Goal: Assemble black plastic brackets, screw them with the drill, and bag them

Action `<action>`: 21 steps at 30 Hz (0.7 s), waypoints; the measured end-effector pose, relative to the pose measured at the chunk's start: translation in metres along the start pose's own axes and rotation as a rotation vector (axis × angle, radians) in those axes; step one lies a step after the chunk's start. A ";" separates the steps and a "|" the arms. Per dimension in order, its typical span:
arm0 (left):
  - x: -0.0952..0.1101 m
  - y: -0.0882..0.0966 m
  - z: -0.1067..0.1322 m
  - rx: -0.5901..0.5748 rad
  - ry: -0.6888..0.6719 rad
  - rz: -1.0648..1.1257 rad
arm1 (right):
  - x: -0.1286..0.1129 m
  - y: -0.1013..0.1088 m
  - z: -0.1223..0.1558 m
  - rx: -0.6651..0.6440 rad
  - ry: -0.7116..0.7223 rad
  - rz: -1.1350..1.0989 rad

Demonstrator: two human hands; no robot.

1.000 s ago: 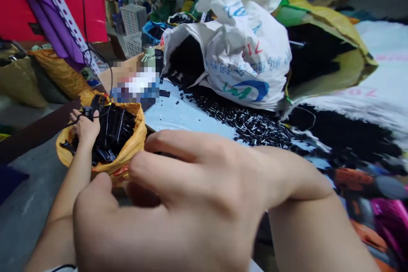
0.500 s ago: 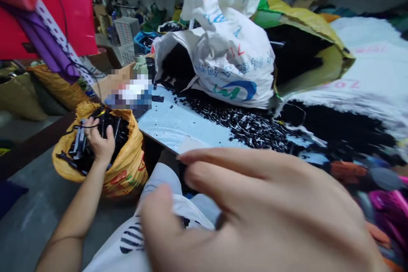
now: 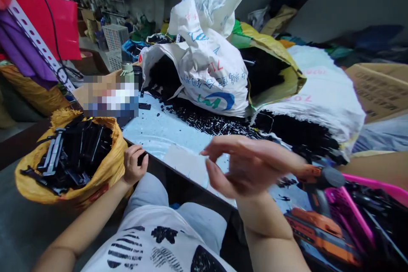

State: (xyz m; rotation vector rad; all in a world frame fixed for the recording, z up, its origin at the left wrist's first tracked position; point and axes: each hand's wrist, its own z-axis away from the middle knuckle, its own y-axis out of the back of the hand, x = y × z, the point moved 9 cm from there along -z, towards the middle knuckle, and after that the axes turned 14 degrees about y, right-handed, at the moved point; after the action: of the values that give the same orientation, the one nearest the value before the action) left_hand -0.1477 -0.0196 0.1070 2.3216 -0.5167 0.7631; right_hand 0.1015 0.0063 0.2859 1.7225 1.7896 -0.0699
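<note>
My left hand (image 3: 135,165) is by the table's front edge, just right of the yellow woven sack (image 3: 119,148). Its fingers are loosely curled, with a gap between them and the thumb, and I see nothing held. Black plastic parts (image 3: 91,142) fill that sack. My right hand (image 3: 245,165), somewhat blurred, hovers over the front of the table. Its fingers are bent and the thumb stands apart, with no object visible between them. Beneath it lies a pale flat sheet (image 3: 186,161) on the light-blue tabletop (image 3: 143,129). Small black pieces (image 3: 210,123) are heaped behind.
A white printed sack (image 3: 210,72), a yellow-green sack (image 3: 296,72) and another white sack (image 3: 331,89) lie behind the heap, spilling black pieces. To the right are orange-black power drills (image 3: 321,229) and a pink basket (image 3: 376,182). A cardboard box (image 3: 379,89) stands farther right.
My left hand has moved out of the yellow sack and right to the table edge. My right hand has drawn away from the camera, over the table. The view has shifted right.
</note>
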 end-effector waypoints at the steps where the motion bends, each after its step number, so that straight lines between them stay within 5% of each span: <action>1: 0.009 -0.005 -0.008 0.040 -0.053 0.004 | 0.018 -0.010 0.001 -0.046 -0.007 0.011; 6: 0.024 -0.067 -0.089 0.046 -0.085 0.026 | 0.124 -0.081 0.048 -0.557 -0.237 0.108; 10: -0.003 -0.147 -0.180 -0.024 0.107 -0.007 | 0.211 -0.118 0.052 -0.645 -0.335 0.042; 13: -0.037 -0.209 -0.241 -0.119 0.247 -0.065 | 0.287 -0.148 0.010 -0.589 -0.318 0.017; 17: -0.093 -0.276 -0.306 -0.225 0.348 -0.218 | 0.405 -0.179 -0.082 -0.399 -0.276 0.176; 21: -0.144 -0.335 -0.365 -0.287 0.332 -0.338 | 0.530 -0.173 -0.166 -0.135 -0.459 0.423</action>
State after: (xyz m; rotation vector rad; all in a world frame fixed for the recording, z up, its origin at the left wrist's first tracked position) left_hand -0.2199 0.4914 0.0977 1.8991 -0.0741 0.8256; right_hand -0.0871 0.5238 0.0982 1.7759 1.0600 -0.1465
